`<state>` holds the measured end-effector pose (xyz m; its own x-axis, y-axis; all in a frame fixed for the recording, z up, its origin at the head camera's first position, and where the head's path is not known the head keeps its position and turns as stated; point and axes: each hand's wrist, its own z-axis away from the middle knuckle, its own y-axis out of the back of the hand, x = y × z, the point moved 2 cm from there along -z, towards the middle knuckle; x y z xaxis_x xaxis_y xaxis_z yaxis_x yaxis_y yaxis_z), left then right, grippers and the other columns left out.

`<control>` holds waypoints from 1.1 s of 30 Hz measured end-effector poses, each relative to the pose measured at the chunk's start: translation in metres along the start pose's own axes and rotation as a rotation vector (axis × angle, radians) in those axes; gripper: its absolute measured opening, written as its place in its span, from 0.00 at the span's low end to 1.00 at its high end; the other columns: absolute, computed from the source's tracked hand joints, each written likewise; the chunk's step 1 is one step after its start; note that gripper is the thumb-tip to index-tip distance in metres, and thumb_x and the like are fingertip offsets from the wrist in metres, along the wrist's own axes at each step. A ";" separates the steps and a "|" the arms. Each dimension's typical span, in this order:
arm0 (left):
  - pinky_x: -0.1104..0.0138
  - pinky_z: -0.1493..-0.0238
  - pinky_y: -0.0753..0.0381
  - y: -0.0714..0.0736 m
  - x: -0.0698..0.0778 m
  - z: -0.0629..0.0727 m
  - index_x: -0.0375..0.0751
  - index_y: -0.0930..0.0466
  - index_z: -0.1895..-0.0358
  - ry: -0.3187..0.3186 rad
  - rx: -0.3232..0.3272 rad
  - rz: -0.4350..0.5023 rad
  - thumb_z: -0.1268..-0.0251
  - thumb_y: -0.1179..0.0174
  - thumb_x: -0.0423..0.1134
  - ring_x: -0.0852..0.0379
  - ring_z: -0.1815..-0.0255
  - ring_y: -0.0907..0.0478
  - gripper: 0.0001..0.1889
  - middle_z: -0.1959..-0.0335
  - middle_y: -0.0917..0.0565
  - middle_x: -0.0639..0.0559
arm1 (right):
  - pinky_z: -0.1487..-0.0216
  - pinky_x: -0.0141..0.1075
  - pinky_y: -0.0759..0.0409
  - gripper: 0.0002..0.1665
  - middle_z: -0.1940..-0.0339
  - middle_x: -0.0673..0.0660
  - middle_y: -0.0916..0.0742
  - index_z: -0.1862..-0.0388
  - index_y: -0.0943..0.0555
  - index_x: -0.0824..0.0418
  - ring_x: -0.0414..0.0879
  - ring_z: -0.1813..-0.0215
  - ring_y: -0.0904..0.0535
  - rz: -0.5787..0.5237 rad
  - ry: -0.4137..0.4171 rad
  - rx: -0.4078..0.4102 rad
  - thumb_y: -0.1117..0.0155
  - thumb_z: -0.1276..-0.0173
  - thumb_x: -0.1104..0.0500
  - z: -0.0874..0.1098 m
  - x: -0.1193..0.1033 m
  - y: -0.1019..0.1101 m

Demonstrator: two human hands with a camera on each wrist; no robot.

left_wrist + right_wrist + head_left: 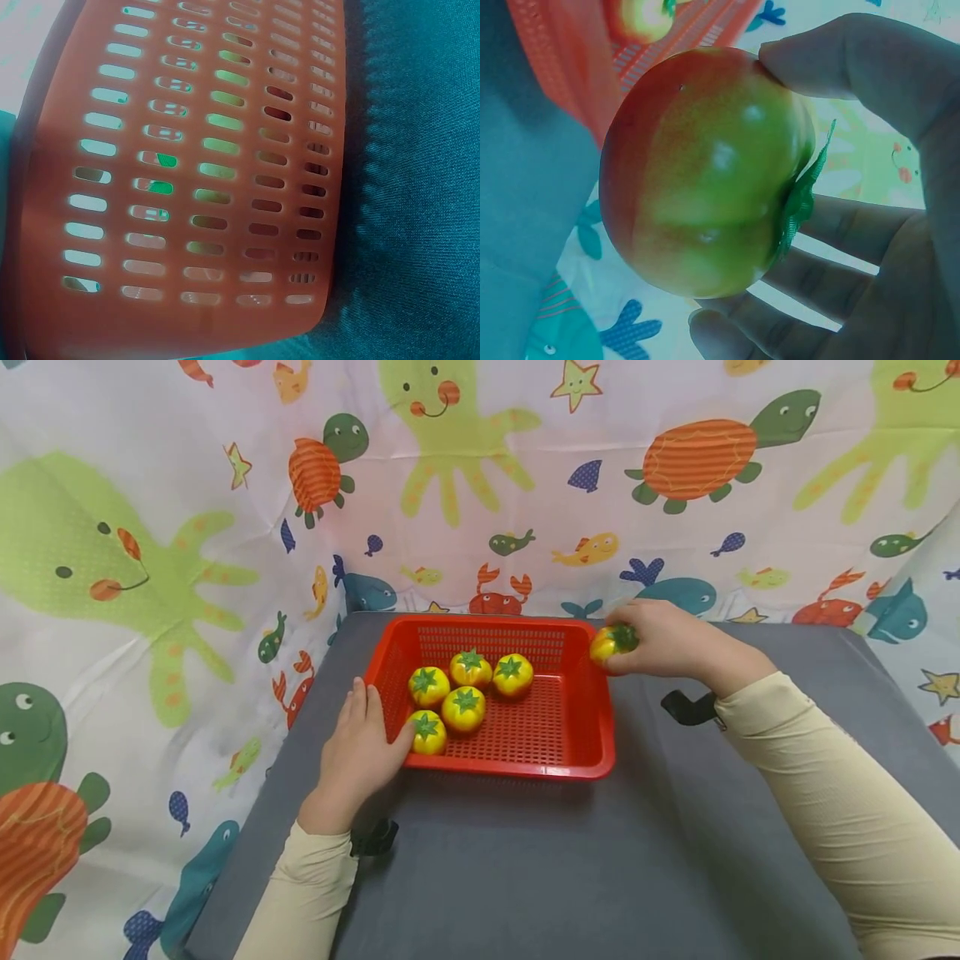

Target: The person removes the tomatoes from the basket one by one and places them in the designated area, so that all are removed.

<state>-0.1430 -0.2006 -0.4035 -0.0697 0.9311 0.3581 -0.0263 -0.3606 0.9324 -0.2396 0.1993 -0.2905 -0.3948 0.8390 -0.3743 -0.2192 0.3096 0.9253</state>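
My left hand (360, 752) lies at the front left corner of a red plastic basket (510, 770), its fingers straight along the left side and the thumb at the front rim. Close to that thumb sits a yellow tomato (428, 733) with a green star-shaped leaf cap, one of several in the basket's left and middle. Beyond the right rim, my right hand (663, 639) grips another tomato (705, 172) between thumb and fingers. Red shades into yellow-green on its skin, and its leaf cap faces the palm. Only the basket's slotted side (172, 187) shows in the left wrist view.
The basket stands on a grey cloth-covered table (510, 868). Behind it and to the left hangs a white curtain (465, 543) printed with sea animals. A black wrist camera mount (688, 708) juts from the right wrist, another (375, 837) from the left.
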 end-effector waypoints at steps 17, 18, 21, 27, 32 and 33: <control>0.31 0.36 0.26 -0.007 -0.001 0.006 0.30 0.55 0.16 -0.015 0.008 -0.002 0.29 0.42 0.59 0.31 0.15 0.53 0.52 0.13 0.58 0.33 | 0.64 0.40 0.18 0.27 0.62 0.57 0.14 0.46 0.16 0.64 0.53 0.58 0.22 -0.089 -0.083 -0.017 0.22 0.40 0.52 0.009 0.045 -0.020; 0.31 0.35 0.27 -0.007 -0.001 0.006 0.30 0.55 0.16 -0.016 0.010 -0.005 0.29 0.43 0.59 0.31 0.15 0.53 0.52 0.13 0.58 0.33 | 0.63 0.40 0.18 0.26 0.62 0.57 0.14 0.47 0.16 0.64 0.53 0.58 0.21 -0.097 -0.087 -0.018 0.22 0.41 0.52 0.009 0.047 -0.022; 0.31 0.33 0.30 -0.004 -0.002 0.004 0.29 0.55 0.16 -0.015 0.009 -0.020 0.29 0.43 0.58 0.31 0.15 0.53 0.51 0.13 0.57 0.32 | 0.62 0.41 0.18 0.27 0.61 0.57 0.14 0.47 0.15 0.65 0.53 0.58 0.21 -0.116 -0.083 -0.025 0.22 0.41 0.52 0.006 0.053 -0.027; 0.30 0.32 0.31 -0.001 -0.001 0.001 0.29 0.56 0.16 -0.014 0.001 -0.021 0.29 0.43 0.57 0.30 0.15 0.54 0.51 0.13 0.58 0.32 | 0.62 0.41 0.18 0.27 0.60 0.57 0.14 0.47 0.15 0.65 0.53 0.57 0.21 -0.114 -0.083 -0.030 0.22 0.42 0.53 0.002 0.068 -0.037; 0.30 0.33 0.31 -0.001 0.000 0.001 0.29 0.56 0.16 -0.011 -0.010 -0.018 0.29 0.43 0.57 0.30 0.15 0.54 0.51 0.13 0.58 0.32 | 0.61 0.40 0.17 0.27 0.60 0.58 0.13 0.46 0.15 0.66 0.53 0.57 0.21 -0.126 -0.090 -0.043 0.22 0.41 0.53 -0.001 0.076 -0.049; 0.30 0.33 0.30 -0.001 0.000 0.001 0.29 0.56 0.16 -0.010 -0.012 -0.016 0.29 0.43 0.57 0.30 0.15 0.54 0.50 0.13 0.58 0.32 | 0.61 0.40 0.16 0.27 0.60 0.58 0.13 0.46 0.15 0.65 0.53 0.57 0.21 -0.130 -0.092 -0.048 0.22 0.41 0.53 -0.001 0.077 -0.052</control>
<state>-0.1422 -0.1998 -0.4041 -0.0590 0.9374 0.3433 -0.0393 -0.3459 0.9375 -0.2602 0.2477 -0.3673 -0.2771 0.8313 -0.4818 -0.3069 0.3986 0.8643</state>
